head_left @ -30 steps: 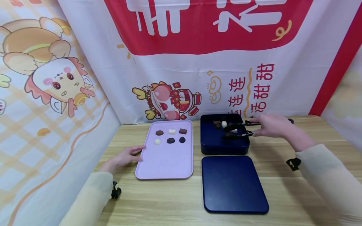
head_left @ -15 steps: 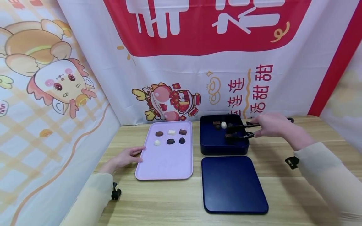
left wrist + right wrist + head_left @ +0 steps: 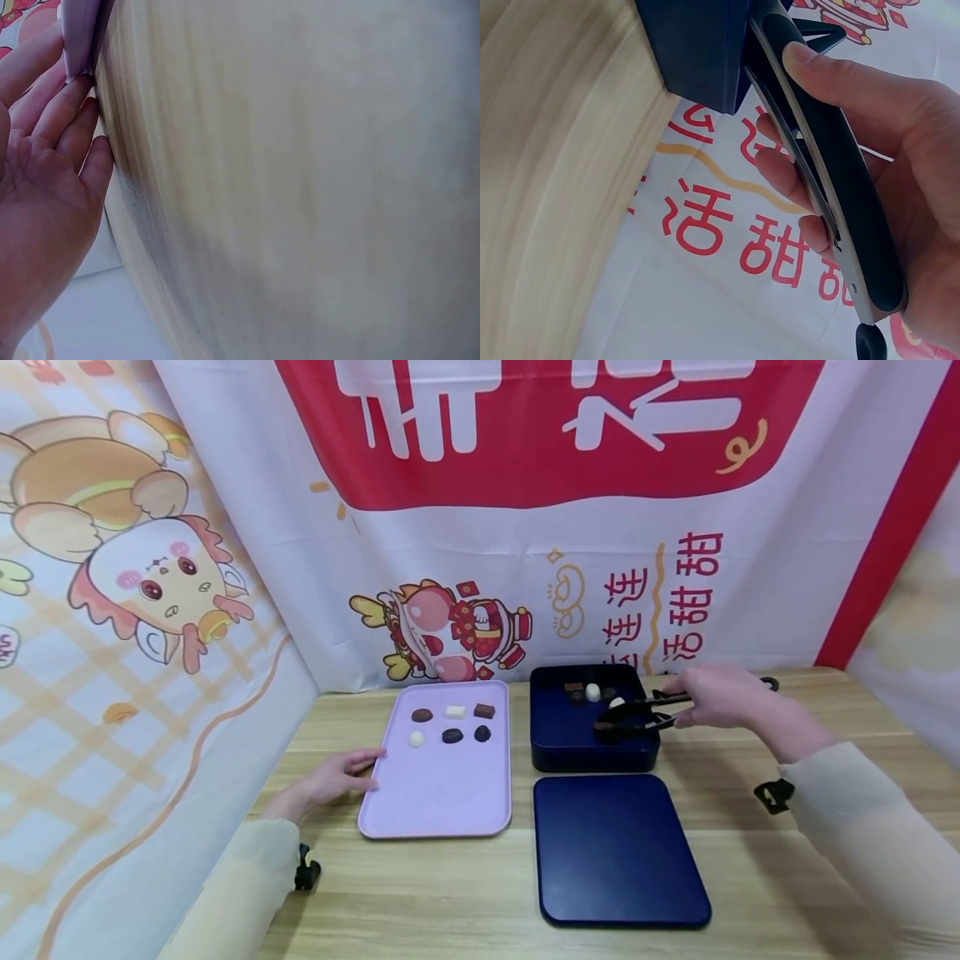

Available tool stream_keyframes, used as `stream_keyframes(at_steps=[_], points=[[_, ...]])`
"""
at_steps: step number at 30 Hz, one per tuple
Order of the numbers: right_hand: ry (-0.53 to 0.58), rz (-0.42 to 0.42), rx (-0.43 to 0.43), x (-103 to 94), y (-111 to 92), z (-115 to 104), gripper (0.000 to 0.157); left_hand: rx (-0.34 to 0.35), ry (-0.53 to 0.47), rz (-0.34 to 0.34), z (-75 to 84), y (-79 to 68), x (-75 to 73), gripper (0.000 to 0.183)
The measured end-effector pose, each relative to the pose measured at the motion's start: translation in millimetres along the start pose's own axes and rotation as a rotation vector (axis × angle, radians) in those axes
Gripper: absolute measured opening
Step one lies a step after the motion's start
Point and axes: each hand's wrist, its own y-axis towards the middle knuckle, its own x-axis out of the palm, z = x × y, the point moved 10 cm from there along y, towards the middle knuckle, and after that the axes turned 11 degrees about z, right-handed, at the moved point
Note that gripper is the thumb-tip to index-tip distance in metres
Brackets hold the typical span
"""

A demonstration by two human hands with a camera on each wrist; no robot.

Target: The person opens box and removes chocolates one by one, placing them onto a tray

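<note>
In the head view my left hand rests with spread fingers against the left edge of the pink tray. The left wrist view shows its fingertips touching the tray's rim. On the tray sit several chocolates, among them a white one and a square brown one. My right hand grips black tongs, their tips low inside the dark blue box. A brown chocolate shows at the tips, partly hidden; whether they pinch it I cannot tell. Other chocolates, including a white one, lie in the box.
A dark blue lid lies flat on the wooden table in front of the box. Printed cloth hangs along the back of the table, close behind the tray and box. More cloth runs along the left side.
Inside the box, the arms of the tongs have drawn closer together near the brown chocolate, and a white chocolate behind them shows more. My left hand and the tray have stayed put.
</note>
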Motion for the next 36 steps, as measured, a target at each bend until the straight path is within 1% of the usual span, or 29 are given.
stream_keyframes(at_steps=[7,11,19,22,25,28,32,36], points=[[0.019,0.036,0.003,-4.4,-3,3,0.052,-0.001,-0.006,-0.005,-1.4,0.2,-0.4,0.065],[0.029,0.059,-0.006,-10.4,-3,3,0.053,-0.006,-0.018,-0.007,-2.0,-0.2,-0.4,0.065],[0.045,0.074,0.006,-21.1,-4,-1,0.053,-0.044,0.022,0.018,-4.3,-0.4,-2.1,0.066],[0.056,0.081,0.010,-26.0,-5,-5,0.055,-0.034,0.025,0.008,-2.5,-1.4,-1.1,0.066],[0.060,0.086,0.010,-29.9,-5,-8,0.057,-0.043,0.018,0.006,-2.0,-1.9,-0.5,0.066],[0.057,0.098,-0.003,-33.5,-5,-15,0.058,-0.035,0.019,0.003,-0.2,-1.7,-0.5,0.066],[0.034,0.150,-0.048,-40.2,-5,-27,0.055,-0.023,0.028,0.003,0.5,-0.1,-1.6,0.066],[0.016,0.200,-0.096,-44.0,-2,-41,0.052,-0.039,0.031,0.007,-2.8,2.0,-2.9,0.066]])
